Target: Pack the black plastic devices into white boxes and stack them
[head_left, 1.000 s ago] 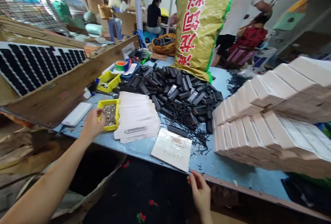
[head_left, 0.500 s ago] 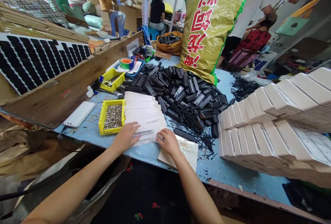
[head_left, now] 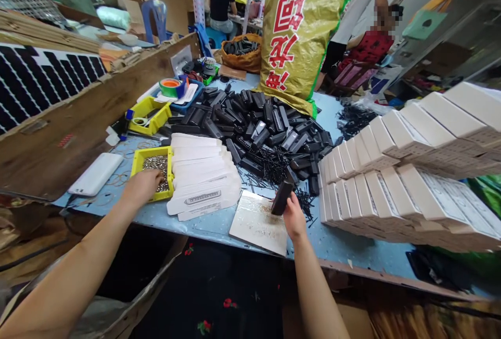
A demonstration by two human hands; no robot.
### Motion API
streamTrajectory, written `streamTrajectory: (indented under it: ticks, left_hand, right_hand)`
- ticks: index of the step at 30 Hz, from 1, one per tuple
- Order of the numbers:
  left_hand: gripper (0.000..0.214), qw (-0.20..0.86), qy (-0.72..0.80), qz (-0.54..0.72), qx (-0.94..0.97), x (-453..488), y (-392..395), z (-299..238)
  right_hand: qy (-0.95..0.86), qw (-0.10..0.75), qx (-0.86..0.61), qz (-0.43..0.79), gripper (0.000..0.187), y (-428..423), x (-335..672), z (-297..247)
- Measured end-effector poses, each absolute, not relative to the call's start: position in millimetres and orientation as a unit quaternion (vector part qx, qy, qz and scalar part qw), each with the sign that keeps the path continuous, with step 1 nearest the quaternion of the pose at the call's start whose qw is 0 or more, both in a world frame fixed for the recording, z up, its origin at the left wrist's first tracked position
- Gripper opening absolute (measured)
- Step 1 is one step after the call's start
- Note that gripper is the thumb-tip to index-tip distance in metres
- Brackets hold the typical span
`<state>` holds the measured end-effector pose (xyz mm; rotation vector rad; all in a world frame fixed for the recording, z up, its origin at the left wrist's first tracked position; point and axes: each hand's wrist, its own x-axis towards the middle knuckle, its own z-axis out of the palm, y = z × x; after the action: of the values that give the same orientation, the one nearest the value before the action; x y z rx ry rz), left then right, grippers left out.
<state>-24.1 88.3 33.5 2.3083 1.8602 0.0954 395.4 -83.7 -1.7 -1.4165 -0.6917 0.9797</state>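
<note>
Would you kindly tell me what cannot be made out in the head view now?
All in the head view:
Whether the left hand pinches any metal bits: its own fingers hide the tips over the yellow tray.
The black case's palm side: covered by the right hand.
Fine print on the white cards: too small.
The box stack's far end: cut off by the right edge.

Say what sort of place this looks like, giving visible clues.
Probably a small assembly and packing workshop: a heap of black parts and a yellow tray of small metal pieces share a table with stacked pale boxes.
</note>
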Motion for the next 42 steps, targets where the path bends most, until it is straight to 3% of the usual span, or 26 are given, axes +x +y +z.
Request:
streamTrajectory:
  ticks: [2,4,7,10,16,22,34,39,42]
  left_hand:
    - [0.028,0.148,0.634,0.173,0.739,-12,70,38]
    - [0.028,0.317,0.621,0.295,0.654,17,41,38]
    - [0.032,0.655,0.516,0.31,0.456,82,-9,32]
    - [0.035,0.786,0.455,0.291,0.301,139,-44,26]
    - [0.031,0.809,0.408,0.337,0.254,170,-56,35]
    - [0.028,0.803,0.398,0.35,0.272,173,-62,40]
    - [0.025,0.756,0.384,0.357,0.393,173,-60,34]
    - [0.025,0.688,0.421,0.345,0.48,160,-52,22]
    - [0.026,0.622,0.453,0.337,0.542,140,-40,15]
  right_hand:
    - [-0.189,0.624,-0.568,0.502,0.045,-97,384,-6]
    - [-0.166,0.608,-0.588,0.507,0.043,-105,367,-8]
    - [-0.237,0.594,-0.595,0.487,0.04,-102,338,-1]
    - [-0.26,0.655,-0.503,0.5,0.034,-88,318,23]
    - [-0.196,0.768,-0.415,0.446,0.024,-73,309,70]
    - [-0.141,0.839,-0.368,0.375,0.019,-73,301,73]
    - [-0.132,0.831,-0.37,0.394,0.018,-74,304,61]
    - [-0.303,0.764,-0.45,0.349,0.011,-82,316,54]
    - [-0.398,0.745,-0.466,0.263,0.013,-92,331,43]
